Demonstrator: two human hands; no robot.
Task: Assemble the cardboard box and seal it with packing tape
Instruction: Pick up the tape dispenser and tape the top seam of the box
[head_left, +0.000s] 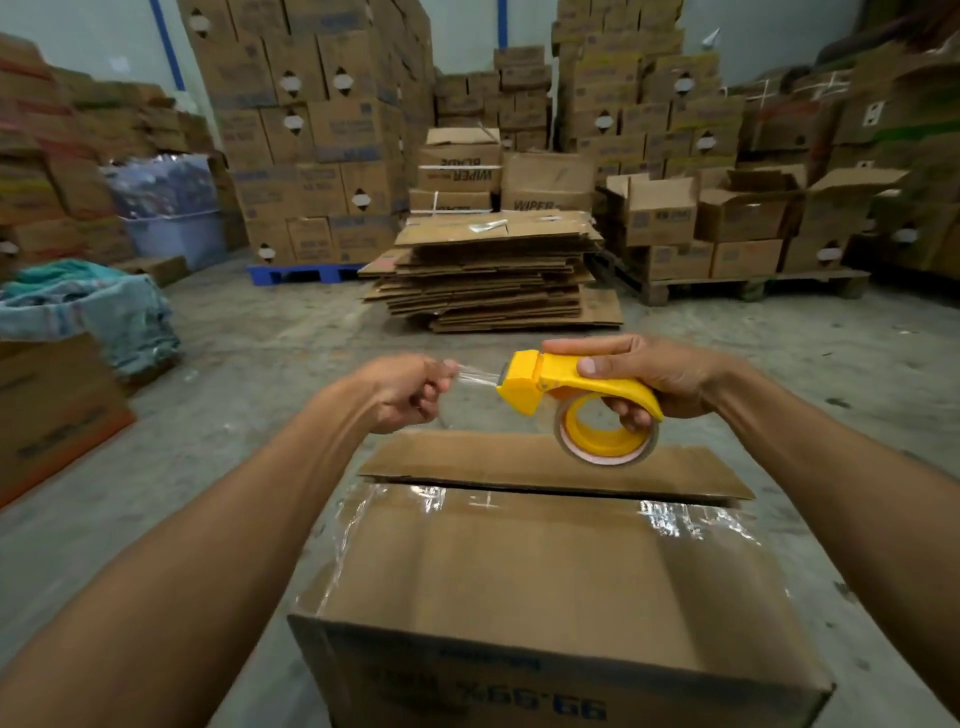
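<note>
the right hand (639, 376) is closed around the handle of a yellow dispenser (561, 387), thumb laid flat along the top of the handle and the other fingers curled under it, through the core of the roll (605, 434). the dispenser hangs in the air above the far part of the box (519, 571), its cutter end pointing toward the left hand (410, 392). the left hand is shut into a loose fist, pinching the free end of the clear tape (475, 376) between thumb and fingertips. the short strip runs taut from that pinch to the mouth of the dispenser; the two hands sit near each other at about the same height, both clear of the box.

the box stands on the concrete floor (249, 395) right in front of the person, between the two forearms. its near flap lies flat and closed, with printed blue lettering on the front wall, seen upside down. shiny tape already lies along the left edge and across the far edge of that flap, wrinkled in places. the far flap (519, 462) sits slightly raised, with a dark gap between it and the near flap.

beyond, a stack of flattened cartons (493, 275) rests on the floor, and walls of stacked boxes fill the back of the room.
</note>
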